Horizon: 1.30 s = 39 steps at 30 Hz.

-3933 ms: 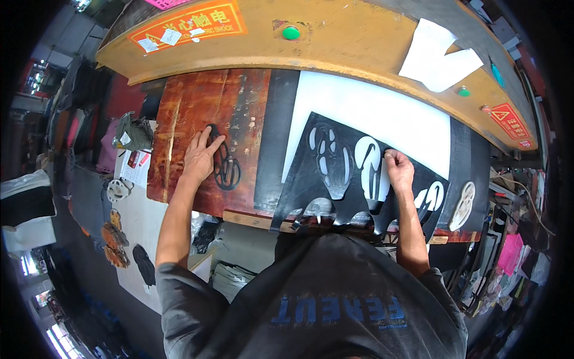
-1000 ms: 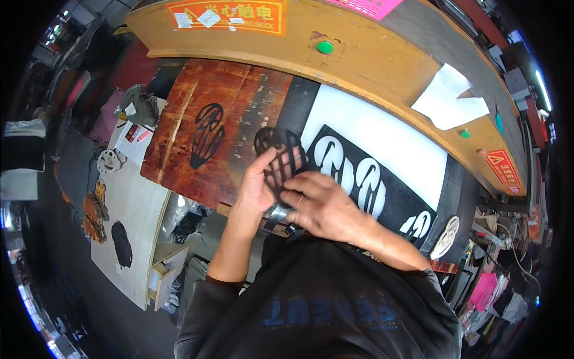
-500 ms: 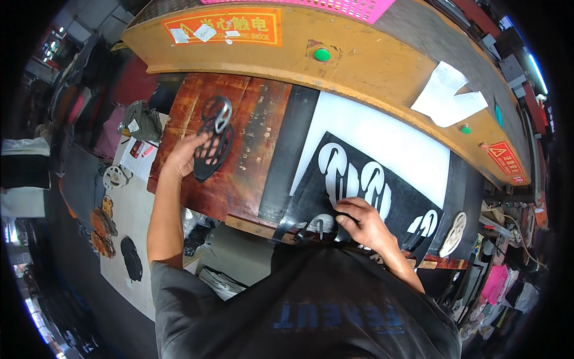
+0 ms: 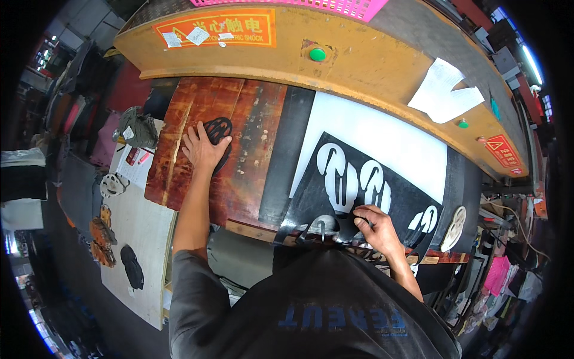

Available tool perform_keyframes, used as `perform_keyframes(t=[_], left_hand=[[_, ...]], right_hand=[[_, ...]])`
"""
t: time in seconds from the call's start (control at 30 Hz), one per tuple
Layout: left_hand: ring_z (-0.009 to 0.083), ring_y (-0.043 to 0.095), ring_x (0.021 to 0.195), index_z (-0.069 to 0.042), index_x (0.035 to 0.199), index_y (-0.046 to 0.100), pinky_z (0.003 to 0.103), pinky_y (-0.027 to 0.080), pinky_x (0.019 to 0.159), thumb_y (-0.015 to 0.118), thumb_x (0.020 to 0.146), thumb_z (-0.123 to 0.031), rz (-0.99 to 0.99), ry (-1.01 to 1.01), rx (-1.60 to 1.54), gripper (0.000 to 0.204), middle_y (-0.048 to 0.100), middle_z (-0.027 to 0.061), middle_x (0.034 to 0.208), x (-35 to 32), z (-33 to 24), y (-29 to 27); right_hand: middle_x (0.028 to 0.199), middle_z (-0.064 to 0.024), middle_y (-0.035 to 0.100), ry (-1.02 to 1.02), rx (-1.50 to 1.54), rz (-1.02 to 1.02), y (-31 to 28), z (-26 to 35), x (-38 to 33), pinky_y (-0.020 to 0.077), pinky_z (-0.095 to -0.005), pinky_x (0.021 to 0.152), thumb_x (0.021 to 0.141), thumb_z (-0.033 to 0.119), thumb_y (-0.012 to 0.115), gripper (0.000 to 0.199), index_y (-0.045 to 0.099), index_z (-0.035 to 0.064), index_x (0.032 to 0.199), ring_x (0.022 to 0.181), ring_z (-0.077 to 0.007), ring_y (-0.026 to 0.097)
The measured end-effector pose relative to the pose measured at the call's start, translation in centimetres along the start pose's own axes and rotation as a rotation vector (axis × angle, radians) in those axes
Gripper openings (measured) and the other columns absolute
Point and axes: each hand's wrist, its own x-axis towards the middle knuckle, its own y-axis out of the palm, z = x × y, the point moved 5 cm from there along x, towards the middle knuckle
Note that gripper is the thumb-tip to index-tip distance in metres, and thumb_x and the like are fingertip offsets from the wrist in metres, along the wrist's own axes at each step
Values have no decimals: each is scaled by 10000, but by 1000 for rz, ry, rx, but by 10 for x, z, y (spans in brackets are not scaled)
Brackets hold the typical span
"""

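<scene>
My left hand (image 4: 203,148) lies with fingers spread on the reddish-brown board (image 4: 173,179), against a black sole-shaped cutout (image 4: 220,127). Its thumb reaches over the cutout, and the palm hides part of it. Closer to my body on the right, my right hand (image 4: 376,230) is closed in a pinch at the near part of a black sheet (image 4: 310,197). That sheet has several shoe-shaped holes, through which a white board (image 4: 412,152) shows. The near edge of the sheet curls up by my shirt.
A yellow machine beam (image 4: 353,72) with green buttons spans the far side. A pale sole-shaped cutting die (image 4: 453,229) lies right of the sheet. On the left side table (image 4: 134,230) are more dies and a black piece (image 4: 131,267). A pink basket (image 4: 335,6) sits atop the machine.
My left hand has set the black cutout down on the board, and its fingers are now spread over it. My right hand has shifted slightly right along the sheet.
</scene>
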Motion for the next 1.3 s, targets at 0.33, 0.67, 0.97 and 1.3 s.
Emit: perform_keyframes(t=[0.33,0.67,0.97,1.3], left_hand=[[456,524,1454,-71,1642,433,555,445,1205,757,794,-493,-34,-34,59,1001,561,256,1555,40,-3,2],[120,581,655,-8,1065,662,305,494,638,720,1060,-317,547,137,-842,314,629,19,759,-201,-67,54],[105,592,896,5,1126,665,295,515,798,741,1063,-223,759,277,-974,249,698,26,1013,-238,-126,48],[145,608,707,1,1080,620,296,530,662,665,1115,-324,1052,370,-1116,330,639,63,820,-322,-181,-28]], right_hand=[[1221,-205,759,102,10,-43,-3,-31,-23,583,-440,985,997,126,731,236,774,-19,1179,1120,-394,739],[1427,-349,639,1039,-316,-779,-113,-220,-198,492,-485,1146,927,443,791,825,542,-43,1546,1321,-449,641],[1160,-100,767,676,1028,-720,-83,-234,-204,586,-341,922,950,321,871,498,717,-6,1292,1027,-198,730],[1101,-22,781,367,1004,-764,0,-172,-326,576,-312,912,931,161,872,326,750,11,1194,997,-112,709]])
